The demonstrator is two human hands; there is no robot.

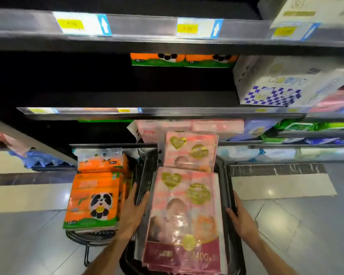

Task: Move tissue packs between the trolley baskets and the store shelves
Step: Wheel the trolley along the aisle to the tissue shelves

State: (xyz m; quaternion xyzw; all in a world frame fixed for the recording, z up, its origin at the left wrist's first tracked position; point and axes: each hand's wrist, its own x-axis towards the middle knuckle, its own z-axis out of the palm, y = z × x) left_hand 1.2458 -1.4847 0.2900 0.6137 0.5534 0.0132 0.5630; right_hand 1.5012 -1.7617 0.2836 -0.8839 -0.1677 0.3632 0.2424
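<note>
Nearest me, a pink tissue pack (184, 219) lies atop the black trolley basket (229, 187). The left hand (132, 212) and right hand (241, 220) flank it, fingers straight against its sides. Beyond sits another pink pack (191, 150); orange panda packs (93, 201) stand left, shelves (159, 112) behind.

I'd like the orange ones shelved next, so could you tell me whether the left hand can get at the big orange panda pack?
Probably yes: the left hand lies right beside the orange panda pack, nothing between them.
</note>
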